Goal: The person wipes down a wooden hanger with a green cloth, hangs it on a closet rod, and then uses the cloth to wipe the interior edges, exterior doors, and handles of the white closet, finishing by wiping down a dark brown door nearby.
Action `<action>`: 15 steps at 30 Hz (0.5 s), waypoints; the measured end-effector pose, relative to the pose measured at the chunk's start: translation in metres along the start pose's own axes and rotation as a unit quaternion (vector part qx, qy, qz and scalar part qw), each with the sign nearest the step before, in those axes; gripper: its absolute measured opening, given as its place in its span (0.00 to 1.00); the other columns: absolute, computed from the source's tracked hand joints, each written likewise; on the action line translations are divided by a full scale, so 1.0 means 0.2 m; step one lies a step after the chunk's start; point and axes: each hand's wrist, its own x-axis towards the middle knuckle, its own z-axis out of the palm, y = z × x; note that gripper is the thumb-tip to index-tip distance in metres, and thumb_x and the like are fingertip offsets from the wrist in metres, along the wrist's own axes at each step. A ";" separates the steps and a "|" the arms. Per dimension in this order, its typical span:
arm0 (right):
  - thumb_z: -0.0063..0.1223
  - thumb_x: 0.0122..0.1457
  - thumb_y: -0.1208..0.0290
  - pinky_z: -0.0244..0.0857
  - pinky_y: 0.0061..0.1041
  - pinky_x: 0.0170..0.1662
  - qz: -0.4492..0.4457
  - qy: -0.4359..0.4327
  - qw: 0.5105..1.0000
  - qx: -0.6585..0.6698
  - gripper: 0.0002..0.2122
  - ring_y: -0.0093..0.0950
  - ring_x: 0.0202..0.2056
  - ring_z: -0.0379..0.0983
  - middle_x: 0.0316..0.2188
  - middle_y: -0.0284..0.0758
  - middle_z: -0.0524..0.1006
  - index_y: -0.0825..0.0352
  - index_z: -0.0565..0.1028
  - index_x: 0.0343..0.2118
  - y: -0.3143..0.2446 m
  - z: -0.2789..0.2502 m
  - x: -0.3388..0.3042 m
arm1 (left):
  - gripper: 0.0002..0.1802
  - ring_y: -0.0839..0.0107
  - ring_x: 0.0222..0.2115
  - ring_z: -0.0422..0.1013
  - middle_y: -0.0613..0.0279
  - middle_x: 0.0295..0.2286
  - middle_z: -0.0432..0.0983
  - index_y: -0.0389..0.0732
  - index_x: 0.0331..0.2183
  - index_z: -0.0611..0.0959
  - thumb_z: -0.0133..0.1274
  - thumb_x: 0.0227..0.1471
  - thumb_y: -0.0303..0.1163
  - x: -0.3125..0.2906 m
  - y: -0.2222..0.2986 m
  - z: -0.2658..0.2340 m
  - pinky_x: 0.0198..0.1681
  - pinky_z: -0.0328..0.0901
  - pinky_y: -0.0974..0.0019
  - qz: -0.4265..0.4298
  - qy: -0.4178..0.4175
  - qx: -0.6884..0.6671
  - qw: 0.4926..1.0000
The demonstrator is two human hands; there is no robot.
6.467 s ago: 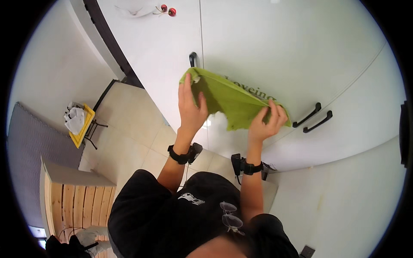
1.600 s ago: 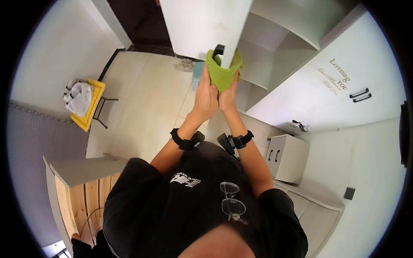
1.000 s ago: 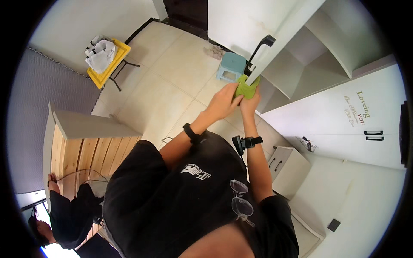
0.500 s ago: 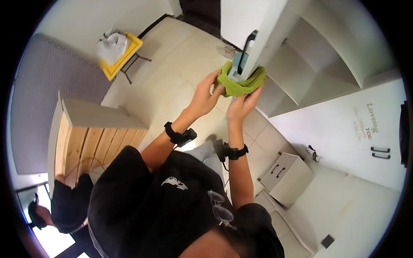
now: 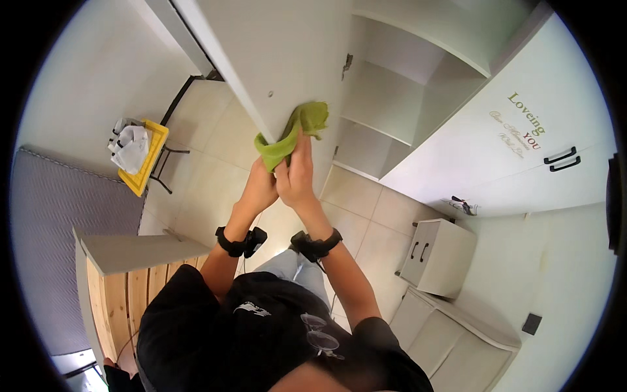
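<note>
A green cloth [image 5: 285, 145] is wrapped around the edge of an open white cabinet door [image 5: 281, 59]. My left hand [image 5: 259, 189] grips the cloth at the door's left side, its fingers partly hidden. On the door's inner face my right hand [image 5: 298, 176] presses the cloth with its fingers pointing up, and the cloth's loose end spreads past the fingertips. The two hands are close together at the edge. Each wrist wears a black strap with a small black box.
White cabinet shelves [image 5: 392, 91] stand behind the door at right, beside a closed door with black handles [image 5: 562, 159]. A small drawer cabinet [image 5: 436, 255] is below. To the left are a yellow stool [image 5: 147, 163] with plastic bags, a slatted wooden bed frame [image 5: 137, 291] and a grey mattress [image 5: 55, 242].
My view has turned, and the door now shows its inner face. Both hands have drawn together with the cloth on its edge. The other person at lower left is mostly out of view.
</note>
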 end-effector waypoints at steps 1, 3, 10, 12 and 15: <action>0.46 0.54 0.72 0.53 0.43 0.57 0.001 -0.006 1.000 -0.022 0.31 0.53 0.52 0.59 0.53 0.56 0.60 0.76 0.51 0.60 0.00 0.01 0.00 | 0.20 0.45 0.37 0.70 0.42 0.37 0.74 0.34 0.44 0.73 0.53 0.46 0.23 0.00 -0.01 0.01 0.40 0.66 0.58 -0.003 0.013 -0.007 1.000; 0.47 0.54 0.72 0.53 0.44 0.57 -0.003 -0.013 0.999 -0.048 0.32 0.54 0.53 0.59 0.54 0.56 0.60 0.76 0.51 0.60 0.01 0.02 0.00 | 0.17 0.47 0.35 0.71 0.42 0.36 0.74 0.33 0.42 0.74 0.53 0.46 0.23 0.00 -0.01 0.01 0.38 0.66 0.59 0.019 0.052 -0.006 0.998; 0.54 0.52 0.67 0.53 0.46 0.56 0.036 -0.101 0.994 -0.023 0.36 0.56 0.54 0.57 0.55 0.57 0.59 0.77 0.50 0.60 0.06 0.10 0.00 | 0.18 0.54 0.33 0.73 0.46 0.34 0.76 0.32 0.42 0.75 0.50 0.45 0.19 -0.01 -0.04 -0.15 0.40 0.67 0.60 -0.072 0.046 -0.027 0.996; 0.54 0.52 0.67 0.54 0.47 0.55 0.012 -0.094 0.995 -0.022 0.36 0.57 0.53 0.57 0.54 0.58 0.59 0.78 0.50 0.60 0.11 0.13 -0.03 | 0.18 0.53 0.33 0.73 0.46 0.34 0.76 0.32 0.42 0.76 0.50 0.44 0.19 0.00 -0.04 -0.17 0.40 0.67 0.60 -0.055 0.049 -0.004 0.997; 0.55 0.52 0.66 0.54 0.48 0.54 0.008 -0.090 0.996 -0.013 0.37 0.58 0.52 0.57 0.53 0.61 0.59 0.80 0.51 0.59 0.12 0.12 -0.04 | 0.18 0.53 0.33 0.73 0.47 0.34 0.76 0.34 0.41 0.76 0.51 0.43 0.19 0.02 0.00 -0.12 0.39 0.67 0.60 -0.045 0.071 0.015 0.996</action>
